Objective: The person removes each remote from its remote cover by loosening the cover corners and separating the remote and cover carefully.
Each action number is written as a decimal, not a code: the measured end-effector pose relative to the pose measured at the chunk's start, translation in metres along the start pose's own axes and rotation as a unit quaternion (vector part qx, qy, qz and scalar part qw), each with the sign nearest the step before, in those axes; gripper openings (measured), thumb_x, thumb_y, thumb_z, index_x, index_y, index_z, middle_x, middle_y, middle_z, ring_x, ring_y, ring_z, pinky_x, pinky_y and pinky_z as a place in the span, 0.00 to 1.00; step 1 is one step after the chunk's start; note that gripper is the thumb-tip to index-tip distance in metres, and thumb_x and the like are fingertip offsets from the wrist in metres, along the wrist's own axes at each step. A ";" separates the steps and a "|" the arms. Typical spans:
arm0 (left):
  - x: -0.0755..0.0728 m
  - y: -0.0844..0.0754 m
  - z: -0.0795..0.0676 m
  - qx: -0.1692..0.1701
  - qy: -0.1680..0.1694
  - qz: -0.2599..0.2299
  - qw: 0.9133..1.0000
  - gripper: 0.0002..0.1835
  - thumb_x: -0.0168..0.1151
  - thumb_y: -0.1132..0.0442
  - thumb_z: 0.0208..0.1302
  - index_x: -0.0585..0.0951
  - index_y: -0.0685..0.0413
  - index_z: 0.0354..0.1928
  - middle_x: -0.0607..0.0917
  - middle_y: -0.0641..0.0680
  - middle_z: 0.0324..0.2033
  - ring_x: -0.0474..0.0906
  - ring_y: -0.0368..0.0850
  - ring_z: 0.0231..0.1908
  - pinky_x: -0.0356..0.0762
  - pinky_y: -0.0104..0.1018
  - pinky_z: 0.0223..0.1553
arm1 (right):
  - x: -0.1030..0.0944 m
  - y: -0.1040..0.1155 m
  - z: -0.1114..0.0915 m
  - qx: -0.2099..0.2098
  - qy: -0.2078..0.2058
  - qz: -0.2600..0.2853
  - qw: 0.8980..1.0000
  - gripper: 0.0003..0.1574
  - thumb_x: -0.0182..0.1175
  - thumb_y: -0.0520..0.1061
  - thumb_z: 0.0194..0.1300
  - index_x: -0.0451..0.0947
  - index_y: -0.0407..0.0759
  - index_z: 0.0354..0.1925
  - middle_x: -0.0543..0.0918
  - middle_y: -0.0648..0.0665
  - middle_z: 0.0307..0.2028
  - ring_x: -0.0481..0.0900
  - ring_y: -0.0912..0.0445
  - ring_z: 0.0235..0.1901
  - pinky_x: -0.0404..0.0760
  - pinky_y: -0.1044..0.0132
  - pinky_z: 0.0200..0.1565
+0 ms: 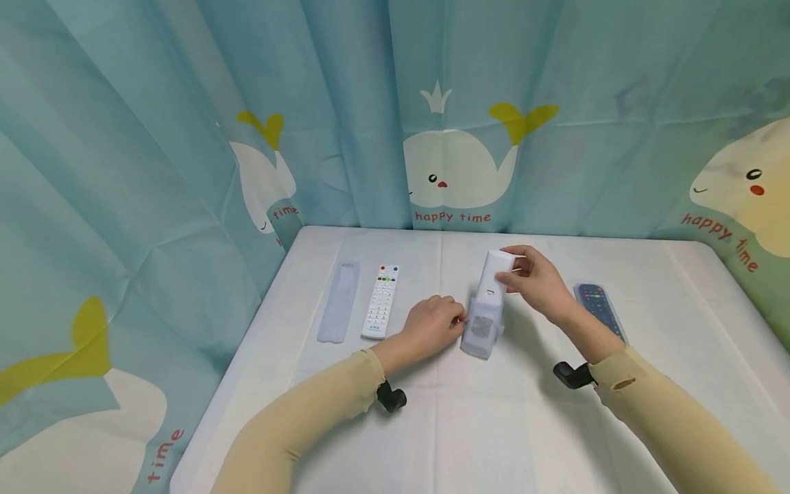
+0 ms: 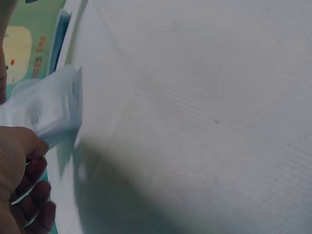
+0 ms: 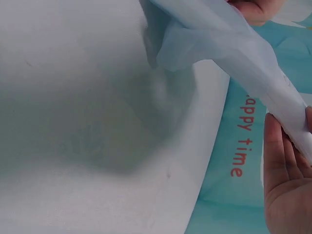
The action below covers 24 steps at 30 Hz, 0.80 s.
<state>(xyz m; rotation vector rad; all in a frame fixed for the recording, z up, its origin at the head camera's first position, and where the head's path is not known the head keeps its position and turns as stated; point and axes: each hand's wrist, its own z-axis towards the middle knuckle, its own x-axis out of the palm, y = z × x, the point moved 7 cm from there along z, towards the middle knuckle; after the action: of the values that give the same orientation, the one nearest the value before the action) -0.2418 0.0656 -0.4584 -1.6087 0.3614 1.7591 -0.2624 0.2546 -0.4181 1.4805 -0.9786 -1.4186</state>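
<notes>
Remote: right hand pinches far end; left hand pinches plastic sleeve by edge; keep both aligned, avoid snagging.

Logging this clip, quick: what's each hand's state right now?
Left hand: closed, pinching the plastic cover.
Right hand: closed, holding the partly covered white remote.
</notes>
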 end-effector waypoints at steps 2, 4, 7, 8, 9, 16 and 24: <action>0.001 0.003 0.000 -0.013 0.002 -0.026 1.000 0.03 0.65 0.58 0.68 0.85 0.44 0.40 0.77 0.40 0.29 0.72 0.37 0.29 0.68 0.28 0.29 | 0.000 0.000 0.000 -0.002 0.000 0.009 1.000 0.37 0.65 0.40 0.72 0.62 0.35 0.72 0.77 0.30 0.53 0.78 0.52 0.45 0.86 0.62 0.43; 0.001 0.006 -0.001 -0.035 0.010 -0.064 0.997 0.03 0.63 0.57 0.70 0.83 0.45 0.42 0.77 0.40 0.28 0.72 0.36 0.28 0.68 0.28 0.28 | -0.002 0.001 0.000 -0.005 -0.006 0.022 1.000 0.37 0.65 0.41 0.72 0.63 0.35 0.72 0.76 0.31 0.54 0.78 0.53 0.45 0.86 0.64 0.43; 0.003 0.014 -0.001 -0.083 0.031 -0.120 0.989 0.07 0.59 0.51 0.73 0.80 0.44 0.40 0.76 0.40 0.27 0.72 0.34 0.26 0.68 0.28 0.28 | -0.006 0.004 0.000 -0.010 -0.019 0.035 0.999 0.37 0.65 0.42 0.72 0.63 0.36 0.72 0.76 0.32 0.56 0.79 0.55 0.45 0.86 0.66 0.42; 0.004 0.017 -0.001 -0.099 0.039 -0.139 0.985 0.11 0.59 0.49 0.74 0.80 0.45 0.37 0.76 0.40 0.25 0.71 0.35 0.26 0.67 0.29 0.27 | -0.008 0.005 0.000 -0.009 -0.024 0.040 0.999 0.37 0.65 0.42 0.72 0.64 0.37 0.72 0.76 0.33 0.56 0.79 0.55 0.46 0.86 0.66 0.42; 0.004 0.019 -0.002 -0.112 0.047 -0.158 0.980 0.14 0.57 0.47 0.75 0.80 0.46 0.34 0.76 0.41 0.24 0.71 0.36 0.25 0.67 0.29 0.27 | -0.010 0.006 0.000 -0.007 -0.029 0.044 0.999 0.37 0.65 0.43 0.72 0.64 0.37 0.73 0.76 0.34 0.56 0.79 0.56 0.46 0.86 0.66 0.42; 0.015 0.018 -0.004 -0.170 0.102 -0.395 0.897 0.24 0.55 0.50 0.79 0.86 0.59 0.31 0.85 0.51 0.23 0.80 0.41 0.26 0.80 0.32 0.32 | -0.018 0.010 0.003 0.031 -0.047 0.070 0.996 0.40 0.65 0.47 0.72 0.61 0.39 0.75 0.76 0.43 0.53 0.78 0.57 0.47 0.84 0.69 0.43; 0.022 0.014 -0.006 -0.260 0.093 -0.587 0.761 0.20 0.55 0.58 0.78 0.80 0.70 0.58 0.86 0.56 0.41 0.84 0.43 0.39 0.84 0.37 0.46 | -0.015 0.013 0.004 0.042 -0.043 0.108 0.992 0.40 0.64 0.44 0.73 0.60 0.35 0.74 0.76 0.44 0.51 0.79 0.59 0.45 0.84 0.69 0.44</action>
<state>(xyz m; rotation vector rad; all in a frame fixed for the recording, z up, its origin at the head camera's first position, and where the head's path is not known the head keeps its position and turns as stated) -0.2462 0.0589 -0.4835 -1.7258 -0.9756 0.6954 -0.2668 0.2636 -0.4009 1.3356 -1.2271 -1.3065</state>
